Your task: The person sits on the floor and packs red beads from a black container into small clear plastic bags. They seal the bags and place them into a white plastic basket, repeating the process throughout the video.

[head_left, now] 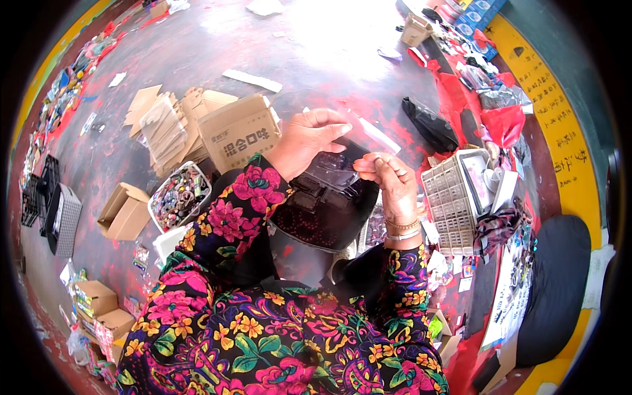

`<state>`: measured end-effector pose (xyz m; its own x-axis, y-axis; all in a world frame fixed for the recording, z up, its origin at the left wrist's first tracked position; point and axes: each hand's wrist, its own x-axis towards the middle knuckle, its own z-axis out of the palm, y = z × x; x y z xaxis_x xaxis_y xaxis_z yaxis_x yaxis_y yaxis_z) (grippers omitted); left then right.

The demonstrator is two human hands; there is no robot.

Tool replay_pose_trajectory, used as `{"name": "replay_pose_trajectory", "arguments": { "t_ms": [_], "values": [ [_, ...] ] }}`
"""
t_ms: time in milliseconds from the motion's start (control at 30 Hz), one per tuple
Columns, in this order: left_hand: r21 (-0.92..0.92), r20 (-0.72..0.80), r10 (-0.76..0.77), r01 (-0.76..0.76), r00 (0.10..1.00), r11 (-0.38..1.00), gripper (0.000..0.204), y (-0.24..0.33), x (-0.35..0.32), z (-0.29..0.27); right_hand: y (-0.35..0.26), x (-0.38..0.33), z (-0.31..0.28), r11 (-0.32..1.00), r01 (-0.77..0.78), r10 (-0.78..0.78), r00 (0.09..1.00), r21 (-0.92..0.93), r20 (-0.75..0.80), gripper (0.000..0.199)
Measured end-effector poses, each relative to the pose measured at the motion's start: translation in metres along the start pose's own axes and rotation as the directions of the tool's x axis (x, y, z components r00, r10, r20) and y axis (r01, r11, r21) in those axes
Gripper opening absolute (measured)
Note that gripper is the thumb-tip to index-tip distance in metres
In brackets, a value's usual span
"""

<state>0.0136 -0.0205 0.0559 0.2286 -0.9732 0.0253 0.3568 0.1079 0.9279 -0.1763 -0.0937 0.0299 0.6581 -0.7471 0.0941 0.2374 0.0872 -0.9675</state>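
Observation:
My left hand is raised over a black tray-like surface, its thumb and fingertips brought together. Lower and to the right, my right hand pinches with its fingertips pointing left; a ring and bracelets show on it. What either pinch holds is too small to make out. Below and between the hands lies a clear, glossy plastic piece, possibly a packet or a lid. Small dark rectangular things lie on the black surface, and dark red dots mark its near part.
Left of me stand a brown carton, flattened cardboard, a basket of small colourful items and an open box. On the right are a pale plastic crate, a black bag and a dark round-ended seat.

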Motion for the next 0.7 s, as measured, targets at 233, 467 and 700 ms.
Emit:
{"name": "replay_pose_trajectory", "arguments": {
  "t_ms": [233,467,700],
  "values": [
    [0.237,0.092,-0.122,0.097,0.988,0.967,0.020,-0.056,0.015,-0.012,0.017,-0.007,-0.030,0.993,-0.074,0.063,0.991,-0.092,-0.116,0.042],
    [0.289,0.289,-0.069,-0.018,0.955,0.957,0.022,-0.071,0.010,-0.002,0.024,-0.012,-0.024,0.977,-0.077,0.070,0.997,-0.201,-0.043,0.012],
    [0.264,0.325,-0.217,0.132,0.921,0.956,0.024,-0.051,0.002,-0.002,0.031,-0.015,-0.028,0.982,-0.182,0.179,0.983,-0.050,-0.045,0.011]
  ]
}}
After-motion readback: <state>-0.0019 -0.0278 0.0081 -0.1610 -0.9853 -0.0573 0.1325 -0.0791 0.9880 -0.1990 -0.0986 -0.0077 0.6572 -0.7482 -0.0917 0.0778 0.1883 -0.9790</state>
